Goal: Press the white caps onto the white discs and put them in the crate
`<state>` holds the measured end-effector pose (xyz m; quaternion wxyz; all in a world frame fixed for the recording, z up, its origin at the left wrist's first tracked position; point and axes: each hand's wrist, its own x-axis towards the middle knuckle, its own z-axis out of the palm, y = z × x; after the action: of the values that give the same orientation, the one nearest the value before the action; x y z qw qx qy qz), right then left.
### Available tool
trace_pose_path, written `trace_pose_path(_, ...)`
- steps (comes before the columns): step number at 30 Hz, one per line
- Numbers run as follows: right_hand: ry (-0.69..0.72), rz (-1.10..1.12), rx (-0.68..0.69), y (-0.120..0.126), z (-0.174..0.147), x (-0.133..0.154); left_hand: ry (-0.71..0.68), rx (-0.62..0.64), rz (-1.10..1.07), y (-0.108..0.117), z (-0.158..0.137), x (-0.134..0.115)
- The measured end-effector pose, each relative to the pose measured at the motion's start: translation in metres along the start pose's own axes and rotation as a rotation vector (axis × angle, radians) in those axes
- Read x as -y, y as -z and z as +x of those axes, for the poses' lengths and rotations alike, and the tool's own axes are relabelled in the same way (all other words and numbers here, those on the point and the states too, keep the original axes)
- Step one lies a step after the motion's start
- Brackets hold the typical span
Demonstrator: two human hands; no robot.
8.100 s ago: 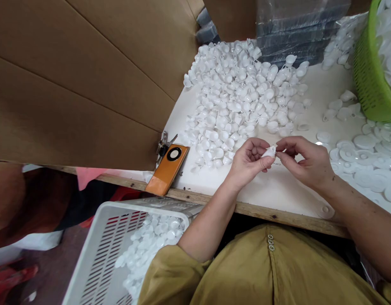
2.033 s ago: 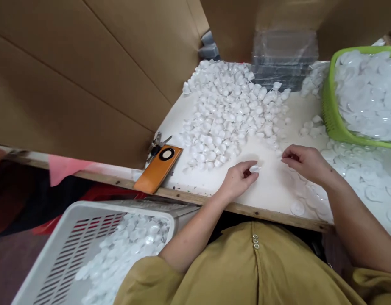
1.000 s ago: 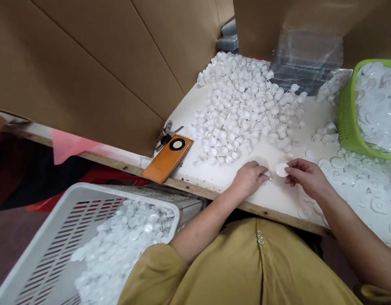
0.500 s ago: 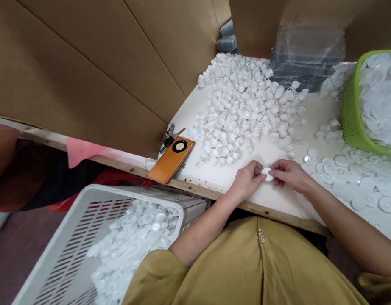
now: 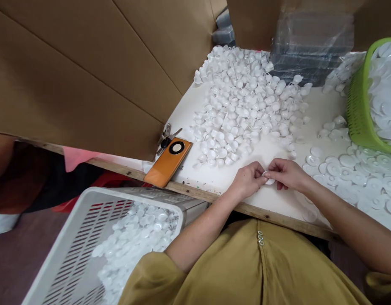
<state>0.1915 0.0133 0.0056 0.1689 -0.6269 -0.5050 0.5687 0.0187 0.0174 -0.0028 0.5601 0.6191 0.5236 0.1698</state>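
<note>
My left hand [image 5: 250, 178] and my right hand [image 5: 286, 173] meet just above the table near its front edge. Between them is a small white plastic saucer [image 5: 269, 181], pinched at its edges by the fingertips of both hands. Whether a second piece sits behind the fingers is hidden. Just beyond my hands spreads a heap of small white plastic cups [image 5: 243, 99], lying at all angles. To the right of my right hand many flat white saucers [image 5: 354, 173] lie loosely over one another.
A green basket [image 5: 357, 110] of white discs stands at the right. An orange phone [image 5: 165, 165] lies by the left edge with keys [image 5: 166, 137] behind it. Below is a grey crate [image 5: 87, 237] of white pieces. Cardboard [image 5: 87, 76] and plastic-wrapped stacks [image 5: 310, 51] border the table.
The saucer has turned in my fingers and is more covered by them. My right hand has closed in slightly toward my left. The whole view has shifted a little.
</note>
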Motion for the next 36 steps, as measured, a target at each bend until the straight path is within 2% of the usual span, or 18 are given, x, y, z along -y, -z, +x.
trace_pose_path(5,-0.04,-0.052,0.059,0.004,0.002,0.005,-0.003,0.092,-0.055,0.005,-0.001,-0.002)
trace_pose_path(11,-0.077,-0.11,0.131,0.005,0.006,0.009,0.019,0.15,0.022,0.01,0.005,-0.009)
trace_pose_path(17,-0.045,-0.204,0.103,0.003,0.002,0.011,0.069,0.166,0.134,0.011,0.006,-0.013)
trace_pose_path(21,0.009,-0.178,0.033,-0.004,-0.006,0.01,0.042,0.14,0.017,0.002,0.005,-0.008)
trace_pose_path(23,0.063,-0.165,0.019,-0.003,-0.013,0.009,0.043,0.134,-0.065,0.007,-0.002,-0.006)
trace_pose_path(25,0.105,-0.196,-0.06,0.006,-0.021,0.006,0.052,0.129,-0.083,0.028,-0.019,-0.005)
trace_pose_path(27,0.152,-0.321,-0.265,0.024,-0.028,-0.003,0.063,0.126,0.004,0.068,-0.049,0.001)
trace_pose_path(29,0.202,-0.512,-0.513,0.047,-0.032,-0.017,0.118,0.136,0.172,0.117,-0.09,0.017)
trace_pose_path(31,0.218,-0.646,-0.652,0.067,-0.031,-0.032,0.288,0.209,0.312,0.165,-0.134,0.044)
trace_pose_path(33,0.232,-0.696,-0.681,0.077,-0.024,-0.043,0.551,0.227,0.453,0.201,-0.174,0.077)
trace_pose_path(35,0.25,-0.718,-0.656,0.075,-0.015,-0.045,0.792,0.193,0.576,0.22,-0.199,0.104)
trace_pose_path(36,0.254,-0.732,-0.634,0.07,-0.01,-0.043,0.849,0.164,0.62,0.222,-0.206,0.111)
